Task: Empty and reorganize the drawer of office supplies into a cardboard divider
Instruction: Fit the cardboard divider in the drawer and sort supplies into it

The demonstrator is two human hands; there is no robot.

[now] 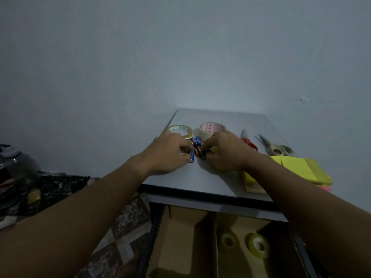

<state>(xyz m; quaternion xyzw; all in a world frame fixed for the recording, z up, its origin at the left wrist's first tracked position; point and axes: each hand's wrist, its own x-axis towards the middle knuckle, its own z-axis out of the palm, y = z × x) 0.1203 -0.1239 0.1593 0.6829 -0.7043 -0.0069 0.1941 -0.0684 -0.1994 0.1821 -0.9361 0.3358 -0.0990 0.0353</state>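
Grey laminate cabinet top [220, 181], seen from above, stands against a pale wall. Two bare forearms reach in. The left hand [168, 153] and right hand [226, 151] meet at the middle of the top, and both sets of fingers are curled and pinching a pile of small supplies [197, 150]. In it are blue clips and an orange-and-black piece too small to name.

Two tape rolls lie flat just behind the hands. A clear tape roll [180, 129] sits close to the top's left edge, and a wide beige tape roll [209, 128] is beside it. To the right lie two cutting tools: a red-handled one [249, 142] and grey-handled scissors [276, 147], blades pointing to the wall. One stack of yellow sticky notes [301, 167] sits at the right front corner, reaching the right edge.

Bare surface shows behind the rolls up to the wall, and in front of the hands down to the front edge.

Below, the open drawer [152, 227] holds one cardboard divider [216, 237]. Two small tape rolls lie in its right section, one pale [227, 240] and one yellowish [259, 245], close together. The left section shows bare cardboard floor.
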